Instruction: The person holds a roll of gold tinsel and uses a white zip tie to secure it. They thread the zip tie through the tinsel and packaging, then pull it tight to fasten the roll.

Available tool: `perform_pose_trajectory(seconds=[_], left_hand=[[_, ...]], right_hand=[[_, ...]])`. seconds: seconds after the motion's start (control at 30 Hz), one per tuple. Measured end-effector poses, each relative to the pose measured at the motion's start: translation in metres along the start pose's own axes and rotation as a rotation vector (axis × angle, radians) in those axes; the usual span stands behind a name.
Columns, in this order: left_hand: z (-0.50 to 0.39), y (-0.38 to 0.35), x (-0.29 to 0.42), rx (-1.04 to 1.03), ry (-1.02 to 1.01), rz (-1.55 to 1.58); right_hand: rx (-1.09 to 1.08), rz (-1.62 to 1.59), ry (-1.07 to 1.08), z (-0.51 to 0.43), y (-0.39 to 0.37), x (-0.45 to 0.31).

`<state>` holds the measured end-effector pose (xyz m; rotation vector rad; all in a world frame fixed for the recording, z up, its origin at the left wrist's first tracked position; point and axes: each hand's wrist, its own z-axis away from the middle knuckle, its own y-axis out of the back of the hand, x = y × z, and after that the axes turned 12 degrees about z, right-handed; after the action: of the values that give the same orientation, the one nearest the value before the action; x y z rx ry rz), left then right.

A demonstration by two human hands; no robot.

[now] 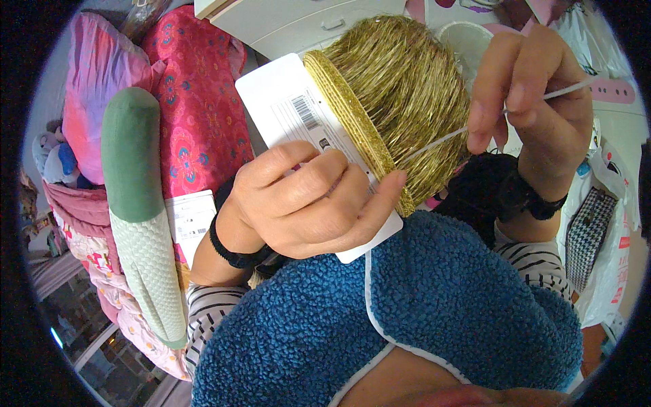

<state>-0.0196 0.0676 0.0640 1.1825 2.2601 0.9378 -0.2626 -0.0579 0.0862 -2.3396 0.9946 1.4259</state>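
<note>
My left hand (305, 203) grips a white card (285, 109) printed with a barcode. The fingers lie across its face, and the thumb rests by a glittery gold band (351, 127). From the band hangs a thick bunch of gold tinsel fringe (402, 86), spread away from me. The right hand (529, 86) is raised at the right and pinches a thin white cord or tie (440, 142) between thumb and fingers. The cord runs from the fringe side of the band through these fingers and out to the upper right. Where it is fastened is hidden.
To the left lies a long green and white cushion (135, 198) beside pink patterned fabric (188, 112). A printed white card (190, 219) is near my left wrist. White drawers (295, 30) stand beyond, with a houndstooth pouch (590, 234) and plastic bags at the right.
</note>
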Motion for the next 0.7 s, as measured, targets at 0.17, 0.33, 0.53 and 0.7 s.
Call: perform_pose_trajectory(seconds=[0.17, 0.33, 0.53, 0.7], left_hand=[[0.0, 0.001, -0.001, -0.003, -0.009, -0.003], [0.0, 0.002, -0.002, -0.005, -0.01, -0.009], [0.0, 0.002, -0.002, -0.018, -0.013, -0.007], [0.0, 0.002, -0.001, -0.028, -0.007, 0.003]], right_hand=[[-0.045, -0.014, 0.032, 0.0, 0.005, 0.002], [-0.003, -0.077, 0.029, 0.004, 0.01, -0.001], [-0.029, -0.018, 0.051, 0.004, 0.009, 0.001], [-0.035, -0.012, 0.035, 0.002, 0.008, 0.0]])
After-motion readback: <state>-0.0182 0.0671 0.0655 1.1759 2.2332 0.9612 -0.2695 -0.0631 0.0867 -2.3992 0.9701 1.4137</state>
